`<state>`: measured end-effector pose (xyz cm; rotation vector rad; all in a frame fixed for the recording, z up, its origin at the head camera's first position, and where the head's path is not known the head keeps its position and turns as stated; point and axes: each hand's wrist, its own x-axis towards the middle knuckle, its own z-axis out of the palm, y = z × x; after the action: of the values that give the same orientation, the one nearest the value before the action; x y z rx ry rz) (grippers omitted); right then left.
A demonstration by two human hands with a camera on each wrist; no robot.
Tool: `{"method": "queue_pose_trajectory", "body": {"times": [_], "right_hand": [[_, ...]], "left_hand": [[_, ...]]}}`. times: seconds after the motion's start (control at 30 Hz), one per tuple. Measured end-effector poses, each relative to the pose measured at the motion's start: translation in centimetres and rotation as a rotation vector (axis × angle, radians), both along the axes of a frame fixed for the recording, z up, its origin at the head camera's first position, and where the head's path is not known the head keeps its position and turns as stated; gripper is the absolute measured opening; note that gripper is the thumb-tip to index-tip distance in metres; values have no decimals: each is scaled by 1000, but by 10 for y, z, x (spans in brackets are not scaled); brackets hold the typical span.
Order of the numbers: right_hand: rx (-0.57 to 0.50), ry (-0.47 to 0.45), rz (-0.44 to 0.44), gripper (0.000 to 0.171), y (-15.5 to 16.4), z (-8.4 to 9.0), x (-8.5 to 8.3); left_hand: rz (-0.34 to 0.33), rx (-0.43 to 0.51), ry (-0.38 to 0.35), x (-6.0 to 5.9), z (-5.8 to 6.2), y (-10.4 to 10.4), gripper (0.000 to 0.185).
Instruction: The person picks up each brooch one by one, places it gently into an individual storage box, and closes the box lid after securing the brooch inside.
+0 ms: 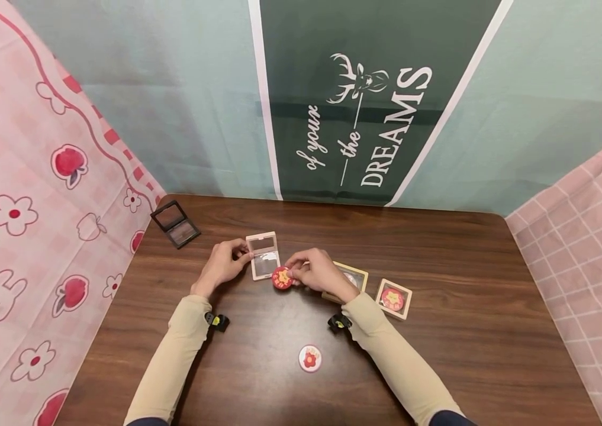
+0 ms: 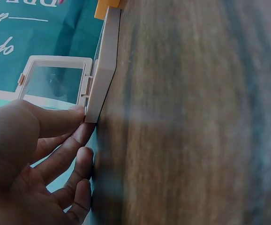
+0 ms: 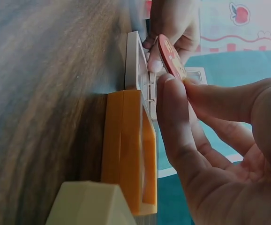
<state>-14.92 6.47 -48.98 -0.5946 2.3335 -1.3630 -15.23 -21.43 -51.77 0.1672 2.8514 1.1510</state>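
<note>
While the left hand (image 1: 224, 260) pinched: the near-left edge of an opened pale case (image 1: 264, 257), thumb on top at the hinge and a finger at the outer side.
Pale case: just right of the left hand, base flat on the tabletop (image 1: 247, 373), clear lid raised at the far end.
Right hand (image 1: 314, 271): gripped a red badge (image 1: 282, 277) between thumb and finger, the other fingers loosely bent.
Red badge: at the right hand's fingertips, patterned face up, off the tabletop and beside the pale case's near-right corner (whether they touched, I could not tell).
Yellow case (image 1: 366, 281): just right of the right hand, partly hidden by it.
Cream case (image 1: 408, 303): farther right of that hand, holding another red badge (image 1: 392, 299).
White badge (image 1: 309, 358): nearer the body than the right hand, red flower upward.
Black case (image 1: 176, 224): beyond the left hand and to its left, opened.
</note>
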Motion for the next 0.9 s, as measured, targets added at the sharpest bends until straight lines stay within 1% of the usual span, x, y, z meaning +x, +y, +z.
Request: {"method": "queue_pose_trajectory", "body": {"times": [0.23, 0.5, 0.67, 0.9], "right_hand": [[43, 69, -45, 6, -11, -2, -11], [80, 101, -98, 7, -21, -1, -19], [102, 86, -121, 7, -27, -2, -21], [89, 56, -134, 5, -31, -5, -22]], "left_hand": [[-3, 1, -10, 3, 1, 2, 11], [1, 6, -2, 2, 0, 3, 8], [7, 5, 4, 2, 1, 3, 8], [-15, -6, 3, 1, 2, 6, 7]]}}
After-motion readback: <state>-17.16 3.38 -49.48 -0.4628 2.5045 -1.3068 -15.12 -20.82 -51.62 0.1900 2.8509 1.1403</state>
